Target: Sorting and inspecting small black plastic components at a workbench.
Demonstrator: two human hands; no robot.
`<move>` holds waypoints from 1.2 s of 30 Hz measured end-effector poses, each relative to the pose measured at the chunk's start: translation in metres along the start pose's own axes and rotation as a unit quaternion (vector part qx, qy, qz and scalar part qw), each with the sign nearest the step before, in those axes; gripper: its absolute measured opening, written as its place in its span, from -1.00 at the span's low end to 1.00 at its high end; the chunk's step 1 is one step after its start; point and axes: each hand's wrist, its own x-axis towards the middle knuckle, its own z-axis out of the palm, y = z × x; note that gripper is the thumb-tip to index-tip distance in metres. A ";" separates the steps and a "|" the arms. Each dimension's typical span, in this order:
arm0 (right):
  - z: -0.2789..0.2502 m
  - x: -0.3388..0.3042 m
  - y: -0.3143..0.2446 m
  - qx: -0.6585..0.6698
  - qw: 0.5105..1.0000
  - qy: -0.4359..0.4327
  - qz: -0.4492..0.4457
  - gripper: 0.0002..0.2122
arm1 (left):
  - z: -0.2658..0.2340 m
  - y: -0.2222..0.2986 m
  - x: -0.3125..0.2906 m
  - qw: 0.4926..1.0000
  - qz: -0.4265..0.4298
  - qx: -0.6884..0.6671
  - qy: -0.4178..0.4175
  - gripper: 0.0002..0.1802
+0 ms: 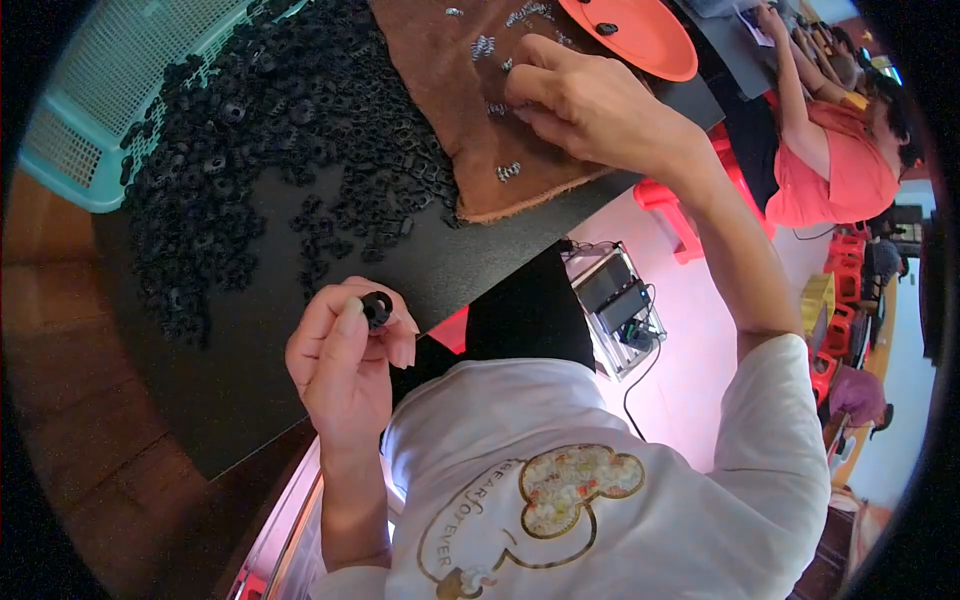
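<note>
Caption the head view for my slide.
Left hand holds a black part; right hand by springs on brown cloth.

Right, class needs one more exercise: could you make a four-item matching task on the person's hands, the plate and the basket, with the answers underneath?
Column one
1. Left hand
2. Right hand
3. Plate
4. Basket

Column two
A. Teal, with perforated walls
B. Over the brown cloth, near silver springs
C. Round-edged and orange
D. Holding a small black part

Pairs: 1-D, 2-B, 3-C, 4-A
</note>
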 end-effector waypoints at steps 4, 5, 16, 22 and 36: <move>0.003 -0.004 -0.001 -0.016 0.999 -0.023 0.016 -0.78 | 0.000 0.001 0.001 1.000 -0.009 0.003 0.002 -0.76; 0.003 -0.005 -0.002 -0.015 0.999 -0.025 0.016 -0.78 | 0.000 0.000 0.000 1.000 -0.010 0.003 0.003 -0.76; -0.007 -0.004 -0.008 0.124 0.990 0.062 -0.006 -0.81 | -0.006 -0.004 -0.001 1.000 0.015 0.000 0.003 -0.75; -0.002 -0.002 -0.038 0.257 0.959 0.098 0.064 -0.88 | -0.015 -0.006 0.001 0.997 0.034 -0.060 -0.019 -0.75; 0.010 0.037 -0.125 0.592 0.802 0.057 0.059 -0.89 | -0.018 -0.003 0.000 0.995 0.009 -0.104 0.001 -0.74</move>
